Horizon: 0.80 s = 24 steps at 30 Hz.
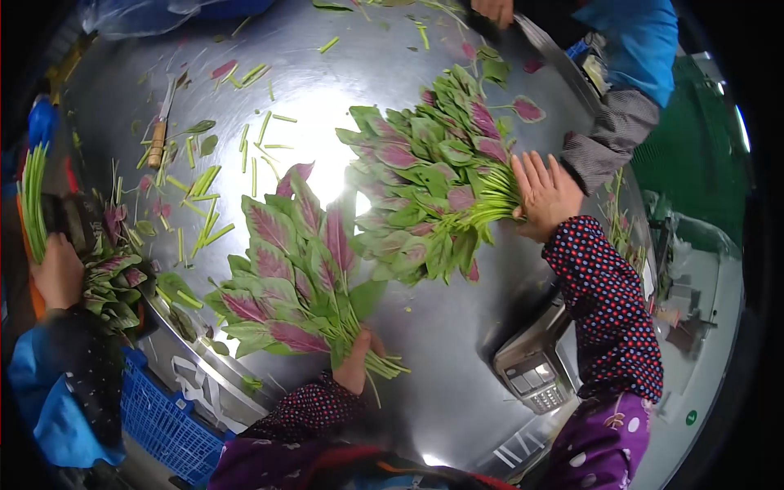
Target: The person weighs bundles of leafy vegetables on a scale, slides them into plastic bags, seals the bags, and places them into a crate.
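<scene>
My left hand [354, 362] is closed round the stems of a bunch of red-and-green amaranth [290, 282], its leaves fanning up and left over the metal table [441, 343]. Toward the right, my right hand [545, 200] lies with fingers stretched out against the cut stems of a larger amaranth heap [433, 163]. A co-worker's grey cuff [608, 143] meets my right hand, and I cannot make out the hand belonging to it. Trimmed stem pieces [204, 188] are scattered left of my bunch.
A wooden-handled knife [158, 143] lies at the upper left. At far left another person's hand [59, 273] grips a stem bundle [34, 204]. A digital scale [535, 380] stands lower right; a blue basket [167, 420] is below the left table edge. Another hand [494, 11] shows at top.
</scene>
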Motion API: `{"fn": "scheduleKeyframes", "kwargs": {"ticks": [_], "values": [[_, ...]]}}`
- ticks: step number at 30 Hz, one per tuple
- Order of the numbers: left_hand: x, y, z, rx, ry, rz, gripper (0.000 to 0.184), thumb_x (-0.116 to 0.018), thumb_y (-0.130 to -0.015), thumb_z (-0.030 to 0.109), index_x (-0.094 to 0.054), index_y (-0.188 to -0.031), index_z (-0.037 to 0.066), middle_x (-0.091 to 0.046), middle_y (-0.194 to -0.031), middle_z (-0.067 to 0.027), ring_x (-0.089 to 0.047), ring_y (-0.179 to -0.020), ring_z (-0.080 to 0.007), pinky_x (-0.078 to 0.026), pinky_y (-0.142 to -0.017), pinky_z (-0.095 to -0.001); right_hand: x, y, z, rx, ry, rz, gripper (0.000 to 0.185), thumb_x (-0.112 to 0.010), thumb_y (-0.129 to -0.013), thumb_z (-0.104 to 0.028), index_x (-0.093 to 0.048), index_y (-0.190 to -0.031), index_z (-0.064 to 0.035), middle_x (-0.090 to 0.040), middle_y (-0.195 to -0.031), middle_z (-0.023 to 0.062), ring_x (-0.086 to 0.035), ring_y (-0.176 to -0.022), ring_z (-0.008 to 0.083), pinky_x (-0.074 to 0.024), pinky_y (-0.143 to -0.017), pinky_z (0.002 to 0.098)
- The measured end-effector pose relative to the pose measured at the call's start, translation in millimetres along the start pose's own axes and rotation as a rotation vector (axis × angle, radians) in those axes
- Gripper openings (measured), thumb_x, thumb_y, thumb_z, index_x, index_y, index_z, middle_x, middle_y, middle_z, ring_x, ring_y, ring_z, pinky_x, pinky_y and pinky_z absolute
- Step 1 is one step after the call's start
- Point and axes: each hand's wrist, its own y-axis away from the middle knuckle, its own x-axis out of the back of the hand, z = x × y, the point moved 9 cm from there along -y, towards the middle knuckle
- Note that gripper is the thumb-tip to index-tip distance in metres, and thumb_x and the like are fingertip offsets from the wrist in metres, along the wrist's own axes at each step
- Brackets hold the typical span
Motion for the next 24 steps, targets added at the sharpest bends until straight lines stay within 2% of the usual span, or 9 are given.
{"fn": "scheduleKeyframes", "kwargs": {"ticks": [1,4,8,12,13,16,17,20,24], "values": [[0,2,0,0.012,0.003,0.011,0.021,-0.045,-0.091,0.028,-0.046,-0.091,0.007,-0.053,-0.067,-0.0038,-0.05,-0.062,-0.0113,-0.041,-0.057,-0.0246,-12,-15,2,-0.042,0.187,0.055,0.114,-0.07,-0.055,-0.045,-0.006,-0.137,0.0002,-0.026,-0.137,0.0168,-0.021,-0.13,0.0274,-0.0071,-0.108,0.0445],[-2,2,1,0.046,0.037,-0.028,0.02,-0.05,-0.089,0.025,-0.045,-0.095,0.007,-0.052,-0.07,-0.0045,-0.051,-0.062,-0.0135,-0.041,-0.059,-0.0254,-37,-26,25,-0.205,0.046,-0.211,0.116,-0.07,-0.056,-0.045,-0.001,-0.137,0.001,-0.028,-0.136,0.0181,-0.023,-0.129,0.0265,-0.0052,-0.107,0.0449],[4,2,-8,0.089,0.096,0.008,0.021,-0.054,-0.087,0.022,-0.044,-0.097,0.007,-0.051,-0.072,-0.0046,-0.052,-0.063,-0.0151,-0.042,-0.059,-0.0263,-65,-15,2,-0.107,-0.271,-0.222,0.119,-0.073,-0.053,-0.033,0.005,-0.138,-0.0045,-0.033,-0.132,0.0175,-0.023,-0.129,0.0269,-0.0105,-0.107,0.0477],[2,2,-5,0.085,0.098,0.02,0.019,-0.054,-0.086,0.02,-0.044,-0.097,0.007,-0.052,-0.072,-0.0048,-0.052,-0.064,-0.0155,-0.043,-0.06,-0.0268,-52,-20,9,-0.021,-0.406,0.087,0.09,-0.068,-0.059,-0.019,-0.02,-0.134,-0.0046,-0.044,-0.115,0.0189,-0.039,-0.114,0.0335,-0.0282,-0.099,0.0439],[1,2,-4,0.075,0.086,0.018,0.019,-0.053,-0.087,0.019,-0.044,-0.097,0.007,-0.052,-0.072,-0.0049,-0.053,-0.064,-0.0155,-0.043,-0.06,-0.027,-50,-18,14,-0.025,-0.501,0.226,0.071,-0.064,-0.06,-0.014,-0.035,-0.124,-0.0037,-0.049,-0.101,0.0178,-0.047,-0.1,0.0346,-0.0389,-0.087,0.0395],[1,2,-4,0.048,0.069,0.02,0.018,-0.052,-0.087,0.018,-0.044,-0.098,0.007,-0.052,-0.073,-0.0053,-0.053,-0.063,-0.0158,-0.043,-0.058,-0.0273,-51,-17,15,-0.049,-0.583,0.291,0.054,-0.062,-0.062,-0.014,-0.044,-0.112,-0.0047,-0.053,-0.095,0.0156,-0.051,-0.093,0.0334,-0.0435,-0.078,0.039],[0,2,-4,0.034,0.066,0.017,0.018,-0.052,-0.087,0.018,-0.044,-0.098,0.006,-0.052,-0.073,-0.0054,-0.053,-0.063,-0.0158,-0.044,-0.057,-0.0274,-51,-14,16,-0.093,-0.599,0.275,0.04,-0.061,-0.064,-0.014,-0.048,-0.101,-0.0061,-0.055,-0.093,0.0143,-0.053,-0.088,0.0324,-0.0453,-0.074,0.0395],[-2,3,-4,0.024,-0.019,0.014,0.017,-0.044,-0.091,0.018,-0.041,-0.102,0.005,-0.055,-0.07,-0.0057,-0.051,-0.065,-0.0124,-0.043,-0.061,-0.0252,-60,-13,15,-0.117,-0.559,0.225,0.043,-0.063,-0.062,-0.015,-0.047,-0.101,-0.005,-0.054,-0.091,0.014,-0.052,-0.089,0.0323,-0.0435,-0.077,0.0398],[-10,6,1,-0.004,-0.029,0.04,0.018,-0.044,-0.091,0.018,-0.041,-0.102,0.004,-0.054,-0.068,-0.006,-0.051,-0.062,-0.0125,-0.043,-0.059,-0.0247,-59,2,11,-0.215,-0.597,0.242,0.036,-0.061,-0.065,-0.014,-0.047,-0.098,-0.0076,-0.054,-0.085,0.0128,-0.054,-0.086,0.0333,-0.0451,-0.072,0.042]]}}
